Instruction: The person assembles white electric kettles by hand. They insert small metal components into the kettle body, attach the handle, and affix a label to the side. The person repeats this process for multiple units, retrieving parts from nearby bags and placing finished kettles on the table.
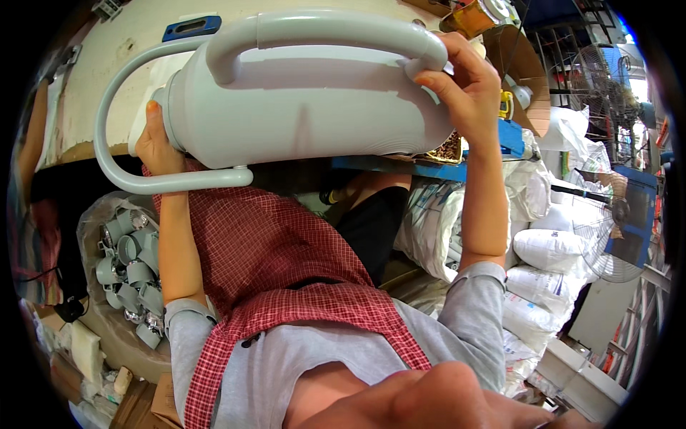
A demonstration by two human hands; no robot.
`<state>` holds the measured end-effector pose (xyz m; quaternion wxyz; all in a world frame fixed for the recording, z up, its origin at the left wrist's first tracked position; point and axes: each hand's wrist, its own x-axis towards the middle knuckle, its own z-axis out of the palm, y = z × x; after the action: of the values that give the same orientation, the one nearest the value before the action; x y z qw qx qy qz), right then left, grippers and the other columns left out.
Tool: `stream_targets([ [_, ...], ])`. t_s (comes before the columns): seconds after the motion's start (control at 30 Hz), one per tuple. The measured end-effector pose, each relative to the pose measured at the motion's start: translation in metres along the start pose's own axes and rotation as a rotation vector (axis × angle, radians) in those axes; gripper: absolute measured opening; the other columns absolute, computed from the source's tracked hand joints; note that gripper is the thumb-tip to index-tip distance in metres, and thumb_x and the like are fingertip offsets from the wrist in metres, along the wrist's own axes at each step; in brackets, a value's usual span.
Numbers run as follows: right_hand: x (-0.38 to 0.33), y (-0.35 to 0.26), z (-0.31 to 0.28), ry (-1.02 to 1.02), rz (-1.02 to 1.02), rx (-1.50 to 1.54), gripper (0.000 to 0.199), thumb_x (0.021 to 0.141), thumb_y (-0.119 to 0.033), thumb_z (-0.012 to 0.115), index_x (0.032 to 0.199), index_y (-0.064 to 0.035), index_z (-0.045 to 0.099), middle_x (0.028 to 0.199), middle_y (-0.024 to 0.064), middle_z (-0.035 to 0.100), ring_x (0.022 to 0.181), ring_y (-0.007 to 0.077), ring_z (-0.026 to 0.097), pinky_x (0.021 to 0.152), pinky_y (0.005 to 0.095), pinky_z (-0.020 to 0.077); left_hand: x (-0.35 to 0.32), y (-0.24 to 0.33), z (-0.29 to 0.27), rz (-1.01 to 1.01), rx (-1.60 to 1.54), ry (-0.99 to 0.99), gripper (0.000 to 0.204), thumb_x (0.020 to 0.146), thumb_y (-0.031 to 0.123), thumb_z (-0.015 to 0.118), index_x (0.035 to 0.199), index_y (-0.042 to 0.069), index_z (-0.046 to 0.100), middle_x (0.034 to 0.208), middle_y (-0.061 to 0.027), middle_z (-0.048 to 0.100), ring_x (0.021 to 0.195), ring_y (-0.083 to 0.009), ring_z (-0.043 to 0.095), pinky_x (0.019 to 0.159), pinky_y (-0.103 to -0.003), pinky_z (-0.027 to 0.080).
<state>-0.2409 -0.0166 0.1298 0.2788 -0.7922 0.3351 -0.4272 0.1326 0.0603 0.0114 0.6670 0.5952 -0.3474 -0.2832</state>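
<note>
A large pale grey plastic housing point(300, 111) lies on its side in the air above my lap, at the front edge of the workbench. A thick rounded handle point(329, 28) runs along its top, and a thin curved tube point(107, 107) loops round its left end. My left hand point(158, 143) grips the left end, thumb up beside the round collar; its other fingers are mostly hidden. At the right end, my right hand point(468, 86) pinches where the handle joins the body, thumb and fingers bent round it.
A blue tool point(191, 28) lies on the bench point(86, 86). Below left, a plastic-lined bag point(89, 222) holds several grey parts with shiny metal. A tray of small screws point(448, 150) sits right of the housing. White sacks point(547, 247), a cardboard box point(525, 64) and a fan point(618, 211) stand rightward.
</note>
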Motion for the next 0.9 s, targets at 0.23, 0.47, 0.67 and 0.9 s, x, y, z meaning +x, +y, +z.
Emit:
stream_targets([
  [0.23, -0.004, -0.019, 0.005, 0.035, 0.040, -0.218, 0.029, 0.075, -0.012, 0.076, 0.101, -0.0016, 0.070, 0.090, 0.0081, 0.066, 0.082, 0.0210, 0.064, 0.075, 0.0296, 0.0503, 0.001, -0.014, 0.001, -0.020, -0.051, -0.014, 0.044, 0.104, 0.031, 0.044, 0.105, -0.007, 0.066, 0.092, -0.0114, 0.068, 0.078, -0.0153, 0.064, 0.068, -0.028, 0.053],
  [0.47, -0.007, -0.020, 0.010, 0.080, -0.013, -0.325, 0.031, 0.075, -0.015, 0.077, 0.102, -0.0019, 0.070, 0.090, 0.0104, 0.066, 0.081, 0.0256, 0.063, 0.073, 0.0317, 0.0503, 0.005, -0.012, -0.001, 0.017, -0.059, -0.051, 0.041, 0.105, 0.030, 0.041, 0.102, -0.004, 0.063, 0.091, -0.0108, 0.067, 0.079, -0.0166, 0.064, 0.070, -0.029, 0.054],
  [0.67, -0.026, -0.006, -0.001, 0.135, -0.110, -0.418, 0.035, 0.076, -0.026, 0.077, 0.103, -0.0037, 0.071, 0.094, 0.0117, 0.065, 0.089, 0.0283, 0.062, 0.078, 0.0364, 0.0495, 0.004, -0.021, -0.014, 0.057, 0.017, -0.100, 0.037, 0.102, 0.029, 0.050, 0.109, -0.004, 0.064, 0.101, -0.0108, 0.068, 0.087, -0.0165, 0.062, 0.077, -0.031, 0.053],
  [0.9, -0.016, 0.007, 0.023, 0.229, -0.095, -0.447, 0.036, 0.078, -0.037, 0.074, 0.102, -0.0101, 0.073, 0.092, 0.0085, 0.068, 0.098, 0.0289, 0.061, 0.088, 0.0416, 0.0464, -0.007, 0.008, 0.013, 0.098, 0.230, -0.054, 0.051, 0.102, 0.040, 0.037, 0.114, -0.002, 0.063, 0.094, -0.0155, 0.070, 0.077, -0.0254, 0.068, 0.061, -0.037, 0.059],
])
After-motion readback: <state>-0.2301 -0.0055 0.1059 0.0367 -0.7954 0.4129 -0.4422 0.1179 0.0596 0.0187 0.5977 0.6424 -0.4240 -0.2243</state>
